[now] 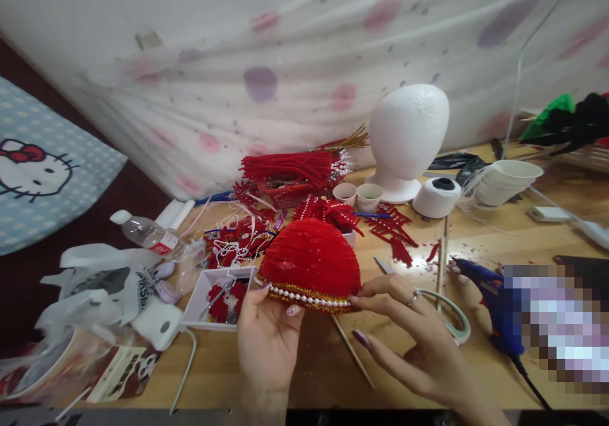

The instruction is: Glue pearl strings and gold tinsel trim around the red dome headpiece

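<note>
A red dome-shaped cap [311,258] with a gold trim and a row of white pearls [309,298] along its lower edge is held above the table. My left hand [269,337] grips its lower left edge, the thumb on the trim and the other fingers partly hidden underneath. At the lower right edge of the cap, fingertips of my right hand [413,337] touch the end of the pearl row, while its thumb is spread away below. Scissors [445,312] lie partly behind my right hand. Below the cap, a thin wooden stick [352,350] rests on the table.
Behind the cap stand a white foam head [409,134], a white thread cone [436,196] and a red basket [285,191] of red stems. A blue glue gun [497,305] lies right. At left are a white tray [190,318], plastic bags [99,274] and a bottle [150,232].
</note>
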{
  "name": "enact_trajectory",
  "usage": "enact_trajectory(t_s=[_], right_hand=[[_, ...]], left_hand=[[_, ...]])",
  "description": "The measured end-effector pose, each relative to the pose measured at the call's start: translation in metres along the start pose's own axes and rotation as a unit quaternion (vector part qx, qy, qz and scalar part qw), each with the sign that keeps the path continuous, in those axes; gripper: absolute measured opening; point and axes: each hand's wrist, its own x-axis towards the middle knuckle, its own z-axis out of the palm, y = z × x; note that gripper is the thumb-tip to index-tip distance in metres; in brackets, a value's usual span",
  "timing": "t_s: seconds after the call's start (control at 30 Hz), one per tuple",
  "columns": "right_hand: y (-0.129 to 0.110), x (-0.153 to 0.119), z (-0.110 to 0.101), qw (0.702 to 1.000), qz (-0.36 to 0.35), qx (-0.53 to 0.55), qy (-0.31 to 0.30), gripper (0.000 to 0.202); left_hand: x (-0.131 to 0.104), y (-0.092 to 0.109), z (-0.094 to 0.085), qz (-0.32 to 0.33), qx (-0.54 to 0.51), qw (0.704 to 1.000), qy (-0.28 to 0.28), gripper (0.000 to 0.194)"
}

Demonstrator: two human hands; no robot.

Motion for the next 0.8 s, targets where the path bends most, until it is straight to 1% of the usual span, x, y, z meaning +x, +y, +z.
enact_trajectory(t_s=[0.07,0.13,0.2,0.23,0.27,0.3,0.33,0.37,0.4,0.43,0.47,0.5,0.53,0.57,0.6,0.63,0.67,0.7,0.73,0.77,0.8], right_hand=[[0.004,0.000,0.006,0.999,-0.001,-0.010,0.040,0.019],[0.009,0.001,0.013,0.997,-0.004,-0.014,0.080,0.020],[0.015,0.002,0.018,0.995,-0.010,-0.013,0.093,0.022],[0.017,0.003,0.019,0.995,-0.011,-0.013,0.093,0.023],[0.019,0.004,0.019,0.996,-0.011,-0.014,0.093,0.024],[0.020,0.005,0.018,0.996,-0.011,-0.016,0.090,0.024],[0.021,0.005,0.017,0.996,-0.012,-0.016,0.088,0.024],[0.022,0.006,0.016,0.996,-0.013,-0.015,0.086,0.024],[0.022,0.006,0.015,0.996,-0.014,-0.015,0.082,0.024],[0.023,0.006,0.014,0.997,-0.014,-0.015,0.077,0.024],[0.024,0.007,0.013,0.997,-0.013,-0.018,0.074,0.024],[0.024,0.007,0.012,0.997,-0.012,-0.024,0.072,0.023],[0.025,0.006,0.012,0.997,-0.012,-0.032,0.071,0.023],[0.027,0.006,0.011,0.997,-0.012,-0.040,0.069,0.022],[0.028,0.006,0.010,0.997,-0.012,-0.045,0.066,0.022],[0.029,0.005,0.009,0.997,-0.013,-0.048,0.064,0.021],[0.029,0.005,0.007,0.997,-0.014,-0.049,0.060,0.021],[0.029,0.004,0.005,0.997,-0.013,-0.050,0.056,0.020],[0.028,0.004,0.002,0.997,-0.013,-0.051,0.053,0.019],[0.027,0.004,-0.001,0.997,-0.014,-0.053,0.051,0.019],[0.025,0.004,-0.005,0.997,-0.016,-0.058,0.049,0.018]], left_hand=[[-0.001,-0.001,0.005,-0.021,-0.022,0.999,0.028,0.011],[0.000,-0.001,0.008,-0.035,-0.036,0.998,0.043,0.014],[0.002,-0.002,0.005,-0.039,-0.034,0.998,0.044,0.015],[0.003,-0.001,0.001,-0.042,-0.022,0.998,0.036,0.014],[0.002,-0.001,-0.005,-0.050,0.000,0.999,0.016,0.017],[0.000,0.001,-0.013,-0.063,0.034,0.997,-0.018,0.023],[-0.003,0.003,-0.022,-0.079,0.081,0.992,-0.061,0.030],[-0.008,0.005,-0.031,-0.099,0.144,0.978,-0.116,0.035],[-0.014,0.009,-0.040,-0.111,0.215,0.957,-0.161,0.036],[-0.019,0.013,-0.047,-0.105,0.292,0.931,-0.194,0.027],[-0.024,0.018,-0.052,-0.064,0.358,0.907,-0.211,0.015],[-0.027,0.023,-0.054,0.019,0.409,0.887,-0.214,0.005],[-0.027,0.028,-0.054,0.130,0.446,0.860,-0.211,0.009],[-0.024,0.034,-0.051,0.262,0.467,0.819,-0.207,0.015],[-0.019,0.039,-0.046,0.386,0.480,0.758,-0.216,0.019],[-0.011,0.043,-0.040,0.477,0.495,0.687,-0.234,0.020],[-0.003,0.045,-0.033,0.524,0.516,0.630,-0.248,0.016],[0.006,0.046,-0.027,0.535,0.531,0.601,-0.265,0.017],[0.013,0.046,-0.022,0.528,0.545,0.584,-0.288,0.021],[0.020,0.044,-0.018,0.511,0.554,0.579,-0.310,0.025],[0.024,0.042,-0.015,0.492,0.557,0.581,-0.331,0.029]])
